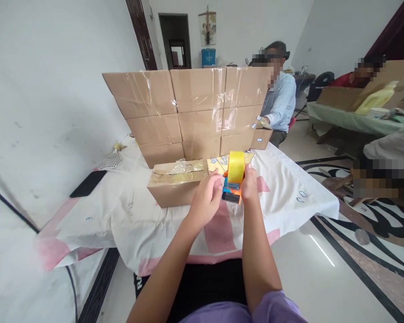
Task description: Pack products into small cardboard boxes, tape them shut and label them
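Observation:
A tape dispenser [231,194], orange and blue with a wide yellow roll of tape [236,167], is held up over the front part of the table. My right hand [249,183] grips it from the right side. On its left side, the bent fingers of my left hand [207,197] close against the dispenser; their tips are partly hidden. Just left of my hands lies a closed cardboard box [177,186] with crumpled clear tape along its top. Behind it stands a wall of stacked cardboard boxes [200,128], with shiny tape on their faces.
A white and pink cloth [128,224] covers the table. On it are a black phone-like slab [88,184], a white perforated thing [110,161], yellow printed sheets [218,163] and a small box [261,138]. A person in a light blue shirt [284,92] sits behind; others are at the right.

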